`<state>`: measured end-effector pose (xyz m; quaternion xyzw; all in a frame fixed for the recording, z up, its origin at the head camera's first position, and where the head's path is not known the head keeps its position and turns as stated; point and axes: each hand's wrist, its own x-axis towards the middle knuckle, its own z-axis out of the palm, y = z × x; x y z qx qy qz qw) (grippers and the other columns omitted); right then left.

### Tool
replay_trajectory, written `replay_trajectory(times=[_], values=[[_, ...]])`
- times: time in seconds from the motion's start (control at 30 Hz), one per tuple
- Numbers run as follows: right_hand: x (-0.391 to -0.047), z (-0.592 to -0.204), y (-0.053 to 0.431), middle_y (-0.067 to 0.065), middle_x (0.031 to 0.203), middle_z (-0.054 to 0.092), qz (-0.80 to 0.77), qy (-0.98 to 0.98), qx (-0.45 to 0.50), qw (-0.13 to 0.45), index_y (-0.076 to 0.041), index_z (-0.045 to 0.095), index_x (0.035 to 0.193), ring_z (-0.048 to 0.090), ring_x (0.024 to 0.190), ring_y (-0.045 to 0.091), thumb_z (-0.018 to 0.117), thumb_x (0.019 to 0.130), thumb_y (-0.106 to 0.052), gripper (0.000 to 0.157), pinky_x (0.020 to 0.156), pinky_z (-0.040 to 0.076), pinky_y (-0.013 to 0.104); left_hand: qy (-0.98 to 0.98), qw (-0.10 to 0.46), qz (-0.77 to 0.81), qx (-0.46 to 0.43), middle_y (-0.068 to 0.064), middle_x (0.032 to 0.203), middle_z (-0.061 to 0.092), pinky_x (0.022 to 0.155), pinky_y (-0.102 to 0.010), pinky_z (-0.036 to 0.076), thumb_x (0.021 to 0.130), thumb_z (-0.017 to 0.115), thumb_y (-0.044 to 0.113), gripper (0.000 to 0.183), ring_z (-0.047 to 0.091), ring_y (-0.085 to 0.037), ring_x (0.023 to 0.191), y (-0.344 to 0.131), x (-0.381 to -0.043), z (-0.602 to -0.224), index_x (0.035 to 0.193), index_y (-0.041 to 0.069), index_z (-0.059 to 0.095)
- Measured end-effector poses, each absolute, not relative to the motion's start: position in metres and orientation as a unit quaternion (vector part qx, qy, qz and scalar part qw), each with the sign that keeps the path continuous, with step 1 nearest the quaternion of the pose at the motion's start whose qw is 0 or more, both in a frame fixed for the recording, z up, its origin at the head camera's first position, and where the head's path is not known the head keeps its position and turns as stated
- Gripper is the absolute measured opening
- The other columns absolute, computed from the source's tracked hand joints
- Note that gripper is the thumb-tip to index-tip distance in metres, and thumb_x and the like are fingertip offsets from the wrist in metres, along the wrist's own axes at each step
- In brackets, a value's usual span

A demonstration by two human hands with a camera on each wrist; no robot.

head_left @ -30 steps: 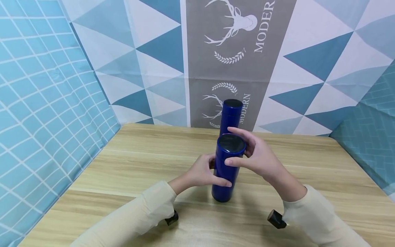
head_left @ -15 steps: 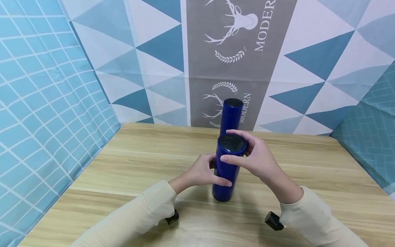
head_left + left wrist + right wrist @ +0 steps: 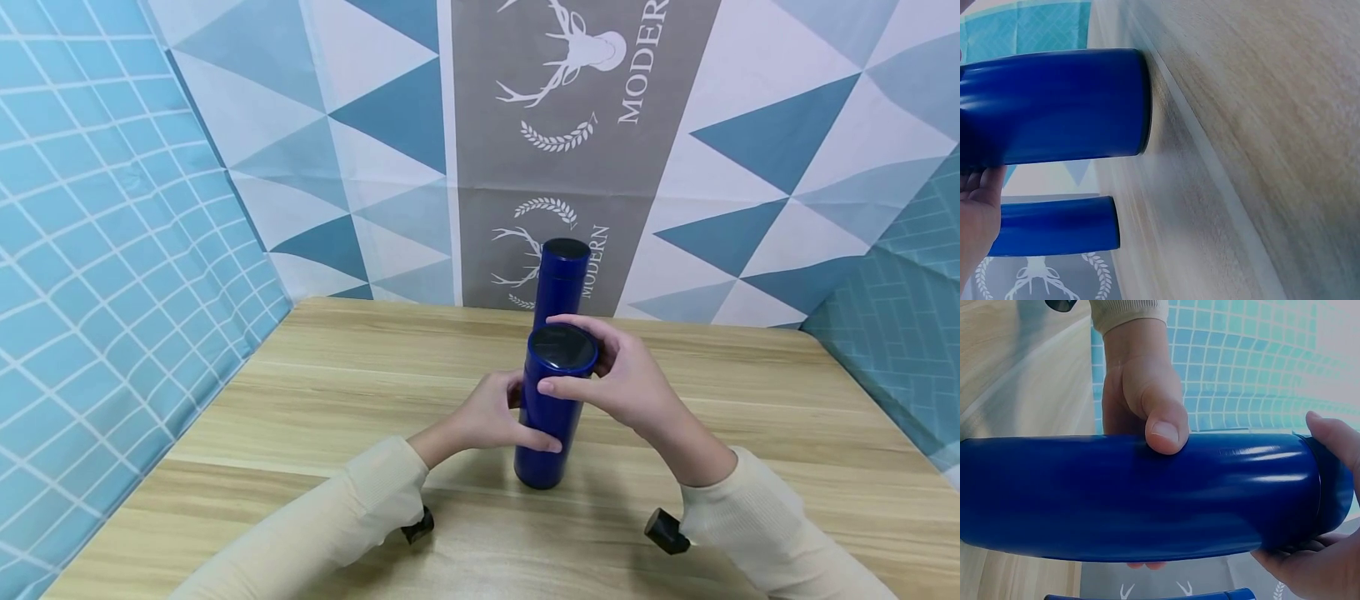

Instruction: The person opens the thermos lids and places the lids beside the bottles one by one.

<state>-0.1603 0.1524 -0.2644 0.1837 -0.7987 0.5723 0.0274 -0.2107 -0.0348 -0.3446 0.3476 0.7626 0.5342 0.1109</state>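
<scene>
A shiny blue thermos bottle stands upright over the wooden table. Around its lower body, my left hand grips with the thumb across the near side. My right hand holds the top, thumb on the near side and fingers behind, at the lid. The lid's seam line shows in the right wrist view, where the left thumb also presses on the body. The lid has a dark, glossy top. In the left wrist view, the base of the thermos bottle is close to the tabletop.
A second, matching blue bottle stands behind, partly hidden by the first one and the right hand. The wooden table meets a patterned backdrop at the back. A blue grid sheet hangs at the left.
My right thumb and wrist have shifted slightly left around the top of the thermos bottle, mostly in the first half second. The left hand and both bottles stay in place.
</scene>
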Motion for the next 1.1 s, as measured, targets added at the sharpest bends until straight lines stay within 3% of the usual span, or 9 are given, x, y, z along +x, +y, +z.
replay_trajectory(times=[0.37, 0.6, 0.9, 1.1], values=[[-0.162, -0.263, 0.155, 0.02, 0.128, 0.061, 0.563, -0.803, 0.195, 0.026, -0.011, 0.054, 0.131, 0.064, 0.109, 0.029, 0.08, 0.076, -0.011, 0.061, 0.088, 0.054, 0.023, 0.762, 0.115, 0.533, 0.348, -0.006, 0.111, 0.072, 0.087, -0.024, 0.056, 0.065, 0.087, 0.011, 0.057, 0.068, -0.002, 0.093, -0.035, -0.211, -0.345, 0.117, 0.01, 0.063], [-0.164, -0.264, 0.157, 0.019, 0.127, 0.061, 0.568, -0.797, 0.206, 0.019, -0.008, 0.052, 0.132, 0.066, 0.104, 0.017, 0.08, 0.076, -0.009, 0.063, 0.088, 0.054, 0.023, 0.76, 0.115, 0.534, 0.351, -0.006, 0.112, 0.072, 0.087, -0.022, 0.055, 0.065, 0.087, 0.011, 0.059, 0.068, -0.003, 0.094, -0.036, -0.212, -0.344, 0.119, 0.011, 0.063], [-0.167, -0.264, 0.159, 0.025, 0.128, 0.059, 0.569, -0.791, 0.223, 0.012, -0.007, 0.053, 0.131, 0.064, 0.109, 0.031, 0.08, 0.076, -0.008, 0.062, 0.089, 0.054, 0.023, 0.755, 0.119, 0.542, 0.35, -0.007, 0.112, 0.072, 0.087, -0.023, 0.055, 0.065, 0.087, 0.01, 0.059, 0.068, -0.003, 0.094, -0.036, -0.212, -0.345, 0.118, 0.01, 0.063], [-0.171, -0.263, 0.162, 0.023, 0.126, 0.061, 0.554, -0.798, 0.236, 0.007, -0.007, 0.053, 0.131, 0.064, 0.109, 0.032, 0.079, 0.076, -0.008, 0.062, 0.09, 0.053, 0.023, 0.752, 0.125, 0.547, 0.345, -0.007, 0.112, 0.072, 0.088, -0.024, 0.055, 0.064, 0.087, 0.01, 0.059, 0.068, -0.004, 0.094, -0.036, -0.213, -0.345, 0.118, 0.01, 0.063]])
